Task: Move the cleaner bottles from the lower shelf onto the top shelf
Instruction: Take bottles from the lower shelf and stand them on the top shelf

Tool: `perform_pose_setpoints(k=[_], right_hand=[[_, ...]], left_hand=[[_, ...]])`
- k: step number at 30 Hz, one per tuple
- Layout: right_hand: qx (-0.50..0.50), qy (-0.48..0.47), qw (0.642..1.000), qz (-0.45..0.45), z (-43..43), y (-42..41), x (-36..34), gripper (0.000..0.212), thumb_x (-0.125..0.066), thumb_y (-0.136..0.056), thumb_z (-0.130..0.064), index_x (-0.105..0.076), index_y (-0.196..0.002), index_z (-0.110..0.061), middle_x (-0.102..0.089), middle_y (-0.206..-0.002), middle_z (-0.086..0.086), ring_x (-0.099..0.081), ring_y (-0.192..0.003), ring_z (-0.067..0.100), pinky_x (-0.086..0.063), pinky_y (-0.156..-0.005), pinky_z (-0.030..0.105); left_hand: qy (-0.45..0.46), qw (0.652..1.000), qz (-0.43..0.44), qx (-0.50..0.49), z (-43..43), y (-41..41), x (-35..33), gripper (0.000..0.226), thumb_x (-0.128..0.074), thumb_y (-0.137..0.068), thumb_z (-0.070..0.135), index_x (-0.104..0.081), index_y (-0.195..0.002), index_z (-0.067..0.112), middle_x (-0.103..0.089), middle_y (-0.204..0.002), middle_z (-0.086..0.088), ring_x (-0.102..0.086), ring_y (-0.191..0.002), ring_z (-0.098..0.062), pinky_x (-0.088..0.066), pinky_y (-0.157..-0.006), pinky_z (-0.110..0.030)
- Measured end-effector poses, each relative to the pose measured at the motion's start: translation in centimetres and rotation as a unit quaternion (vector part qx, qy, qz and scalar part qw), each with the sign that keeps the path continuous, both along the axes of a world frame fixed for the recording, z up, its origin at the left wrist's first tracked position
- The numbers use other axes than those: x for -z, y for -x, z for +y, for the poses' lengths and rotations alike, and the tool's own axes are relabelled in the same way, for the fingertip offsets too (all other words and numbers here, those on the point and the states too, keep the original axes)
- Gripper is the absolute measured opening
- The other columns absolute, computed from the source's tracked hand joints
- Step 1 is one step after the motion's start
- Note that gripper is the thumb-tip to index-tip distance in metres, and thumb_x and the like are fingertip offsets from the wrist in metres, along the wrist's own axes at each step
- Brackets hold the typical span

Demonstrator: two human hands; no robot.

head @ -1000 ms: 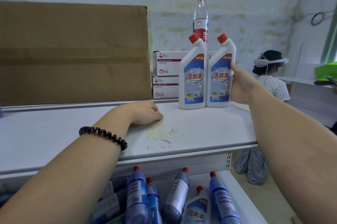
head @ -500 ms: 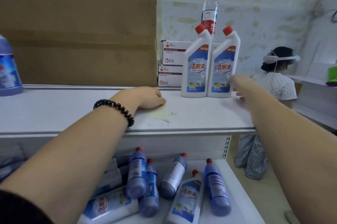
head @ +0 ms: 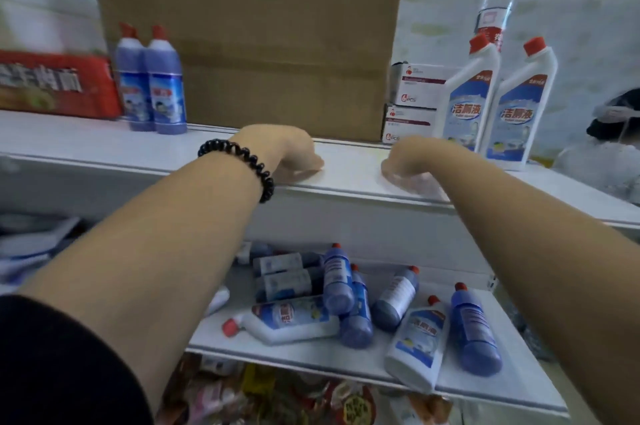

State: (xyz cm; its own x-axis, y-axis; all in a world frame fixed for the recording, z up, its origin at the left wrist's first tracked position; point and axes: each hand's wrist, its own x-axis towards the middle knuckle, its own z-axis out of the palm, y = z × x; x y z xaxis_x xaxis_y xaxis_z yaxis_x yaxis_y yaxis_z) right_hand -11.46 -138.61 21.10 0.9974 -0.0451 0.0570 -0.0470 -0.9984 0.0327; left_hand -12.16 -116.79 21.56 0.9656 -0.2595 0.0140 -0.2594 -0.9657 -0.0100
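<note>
Two white cleaner bottles [head: 495,102] with red caps stand upright at the right of the top shelf [head: 346,161]. Two purple cleaner bottles [head: 150,82] stand upright at its left. On the lower shelf [head: 311,359] several purple and white cleaner bottles [head: 346,300] lie on their sides in a heap. My left hand [head: 287,154] rests on the top shelf near its front edge and holds nothing; a black bead bracelet is on that wrist. My right hand [head: 408,165] rests on the same edge, fingers bent down, empty.
A big cardboard box [head: 263,50] stands at the back of the top shelf. Small white boxes [head: 412,102] and a clear water bottle [head: 495,5] stand behind the white bottles. A red package [head: 55,85] is at far left. Another person [head: 613,134] is at right.
My right hand let go of the white bottle and came down onto the shelf edge. My view dropped and turned left, which brought the purple bottles and more of the lower shelf into sight.
</note>
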Motion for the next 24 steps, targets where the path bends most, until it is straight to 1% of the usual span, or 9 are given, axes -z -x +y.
perform_pose_setpoints(k=[2,4,7,9,12,14,16,21,24], right_hand=[[-0.062,-0.021,0.998,0.001,5.7,-0.4,-0.1,0.034,-0.054,-0.087,-0.043,-0.065,-0.096,-0.012,-0.063,-0.119,0.01,-0.058,-0.103,0.033,-0.047,-0.087,0.036],[-0.122,-0.053,0.991,-0.006,11.8,0.3,-0.3,0.029,-0.056,-0.089,-0.041,-0.063,-0.093,-0.013,-0.063,-0.113,0.01,-0.058,-0.096,0.03,-0.045,-0.083,0.032],[-0.183,-0.079,0.98,-0.006,20.7,1.8,-0.5,0.031,-0.057,-0.091,-0.038,-0.067,-0.101,-0.011,-0.064,-0.115,0.011,-0.059,-0.097,0.03,-0.045,-0.083,0.032],[-0.215,-0.088,0.973,-0.008,26.0,2.6,-0.3,0.034,-0.057,-0.09,-0.038,-0.067,-0.106,-0.01,-0.065,-0.118,0.012,-0.059,-0.1,0.031,-0.047,-0.087,0.033],[-0.256,-0.099,0.961,-0.024,33.6,4.4,0.2,0.034,-0.054,-0.091,-0.038,-0.066,-0.108,-0.011,-0.065,-0.116,0.011,-0.058,-0.097,0.028,-0.045,-0.081,0.03],[-0.282,-0.098,0.954,-0.034,38.4,5.7,0.5,0.042,-0.051,-0.096,-0.038,-0.066,-0.121,-0.009,-0.063,-0.123,0.012,-0.059,-0.106,0.029,-0.046,-0.086,0.031],[-0.302,-0.108,0.947,-0.031,43.1,6.8,1.0,0.045,-0.051,-0.098,-0.038,-0.064,-0.128,-0.007,-0.063,-0.128,0.012,-0.059,-0.113,0.029,-0.047,-0.091,0.033],[-0.348,-0.113,0.931,-0.017,54.1,8.6,3.0,0.044,-0.054,-0.096,-0.041,-0.063,-0.125,-0.01,-0.063,-0.124,0.012,-0.055,-0.1,0.027,-0.047,-0.086,0.034],[-0.377,-0.095,0.921,-0.002,59.8,9.5,4.3,0.041,-0.052,-0.095,-0.041,-0.064,-0.12,-0.011,-0.064,-0.12,0.01,-0.057,-0.098,0.028,-0.051,-0.088,0.038]], left_hand=[[-0.003,1.0,-0.002,-0.031,4.8,1.0,-0.2,0.055,-0.045,-0.092,0.058,-0.069,-0.119,0.017,-0.064,-0.13,-0.002,-0.059,-0.117,-0.027,-0.044,-0.105,-0.043],[-0.002,0.998,0.0,-0.06,9.5,2.4,-0.2,0.053,-0.047,-0.096,0.055,-0.067,-0.122,0.014,-0.062,-0.133,-0.004,-0.057,-0.119,-0.027,-0.043,-0.107,-0.042],[0.01,0.995,-0.007,-0.096,16.5,4.8,0.0,0.05,-0.047,-0.101,0.049,-0.061,-0.133,0.013,-0.056,-0.139,-0.003,-0.052,-0.126,-0.027,-0.039,-0.108,-0.038],[0.026,0.993,-0.02,-0.116,21.3,6.4,0.3,0.048,-0.048,-0.1,0.049,-0.06,-0.134,0.017,-0.056,-0.14,-0.004,-0.052,-0.125,-0.025,-0.04,-0.108,-0.039],[0.04,0.987,-0.016,-0.156,28.7,8.8,0.9,0.045,-0.05,-0.1,0.046,-0.061,-0.133,0.018,-0.058,-0.137,-0.005,-0.053,-0.123,-0.024,-0.041,-0.107,-0.04],[0.042,0.982,-0.012,-0.186,33.5,10.4,1.3,0.045,-0.051,-0.099,0.047,-0.062,-0.132,0.018,-0.059,-0.136,-0.005,-0.054,-0.122,-0.025,-0.042,-0.107,-0.042],[0.044,0.977,-0.011,-0.208,37.9,12.1,1.9,0.045,-0.053,-0.098,0.047,-0.061,-0.133,0.018,-0.06,-0.135,-0.004,-0.055,-0.121,-0.025,-0.043,-0.106,-0.042],[0.055,0.962,-0.003,-0.267,48.3,16.1,4.0,0.044,-0.056,-0.096,0.048,-0.064,-0.127,0.018,-0.062,-0.13,-0.005,-0.058,-0.114,-0.025,-0.046,-0.102,-0.041],[0.061,0.952,-0.004,-0.299,53.5,18.4,5.1,0.041,-0.056,-0.096,0.045,-0.065,-0.123,0.015,-0.064,-0.126,-0.01,-0.057,-0.106,-0.027,-0.046,-0.094,-0.036]])
